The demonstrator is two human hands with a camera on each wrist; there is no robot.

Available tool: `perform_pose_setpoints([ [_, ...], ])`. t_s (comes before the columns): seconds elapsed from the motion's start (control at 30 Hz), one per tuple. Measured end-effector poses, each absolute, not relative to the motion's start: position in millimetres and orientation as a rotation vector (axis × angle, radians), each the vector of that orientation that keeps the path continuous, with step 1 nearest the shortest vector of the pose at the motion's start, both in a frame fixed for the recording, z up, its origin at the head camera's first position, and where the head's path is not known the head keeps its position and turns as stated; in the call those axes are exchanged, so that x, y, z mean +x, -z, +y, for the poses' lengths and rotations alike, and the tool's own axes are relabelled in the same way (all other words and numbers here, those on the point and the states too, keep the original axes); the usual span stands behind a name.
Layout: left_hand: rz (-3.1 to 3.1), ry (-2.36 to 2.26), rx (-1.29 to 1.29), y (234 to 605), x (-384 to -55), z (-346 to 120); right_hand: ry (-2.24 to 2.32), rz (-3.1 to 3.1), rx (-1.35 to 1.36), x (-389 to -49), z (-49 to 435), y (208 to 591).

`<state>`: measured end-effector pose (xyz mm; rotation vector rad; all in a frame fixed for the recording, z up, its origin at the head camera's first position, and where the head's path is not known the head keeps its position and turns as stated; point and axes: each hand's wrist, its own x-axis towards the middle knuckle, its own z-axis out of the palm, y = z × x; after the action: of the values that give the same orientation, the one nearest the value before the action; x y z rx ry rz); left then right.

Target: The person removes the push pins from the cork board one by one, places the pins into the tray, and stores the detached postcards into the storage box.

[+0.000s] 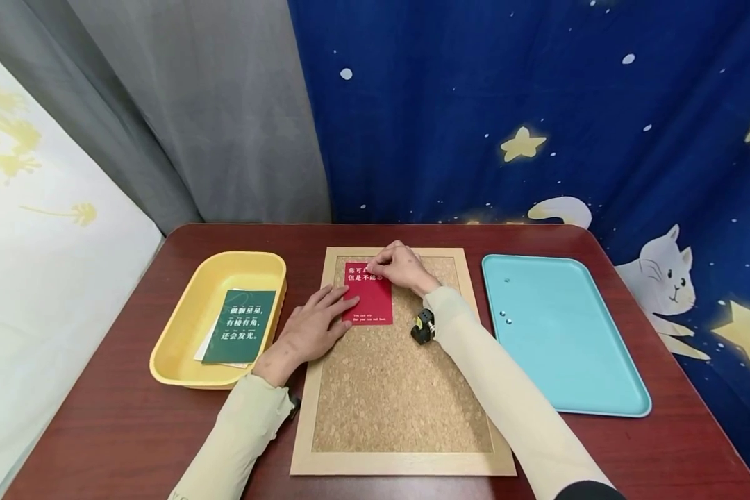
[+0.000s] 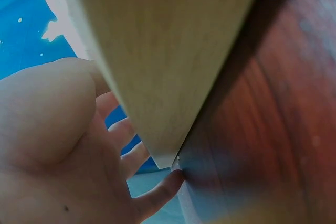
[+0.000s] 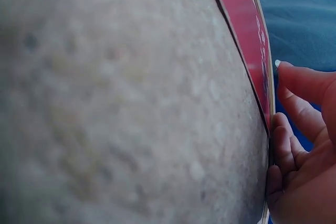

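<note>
A red card point(image 1: 369, 298) with white lettering lies on the upper part of a wood-framed cork board point(image 1: 406, 396). My right hand point(image 1: 401, 267) is over the card's upper part, covering some of its lettering. Between thumb and index finger it pinches a small pushpin point(image 3: 277, 64) with a whitish head, seen in the right wrist view just off the card's face. My left hand point(image 1: 312, 323) lies across the board's left frame edge, its fingers extended and their tips on the card's left side.
On the left stands a yellow tray point(image 1: 162, 347), with a green card point(image 1: 240, 330) over a white one inside. To the right, a light blue tray point(image 1: 575, 347) carries several tiny shiny pins point(image 1: 505, 318). The reddish-brown table point(image 1: 131, 444) reaches back to the curtains.
</note>
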<state>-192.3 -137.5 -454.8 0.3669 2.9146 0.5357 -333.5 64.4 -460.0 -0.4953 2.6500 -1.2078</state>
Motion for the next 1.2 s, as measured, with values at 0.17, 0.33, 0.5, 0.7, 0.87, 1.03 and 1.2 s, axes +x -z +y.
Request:
perform_pose_setpoints([
  [0.17,2.899,-0.541,0.356,457,-192,-137,1.285,2.59,-0.481,-333,66,463],
  [0.33,2.901,-0.544,0.357,457,-191,-137,1.327,2.56,-0.479,-332,70,463],
  [0.5,2.903,-0.551,0.361,456,-192,-137,1.362,2.546,-0.481,-332,72,462],
  [0.7,2.907,-0.55,0.366,456,-191,-137,1.356,2.556,-0.485,-332,74,460],
  [0.87,2.903,-0.554,0.358,455,-191,-137,1.36,2.561,-0.5,-331,76,459],
  [1.03,2.908,-0.544,0.355,455,-192,-138,1.342,2.606,-0.511,-331,79,459],
  [1.2,2.911,-0.536,0.361,456,-192,-139,1.315,2.636,-0.52,-330,82,460],
])
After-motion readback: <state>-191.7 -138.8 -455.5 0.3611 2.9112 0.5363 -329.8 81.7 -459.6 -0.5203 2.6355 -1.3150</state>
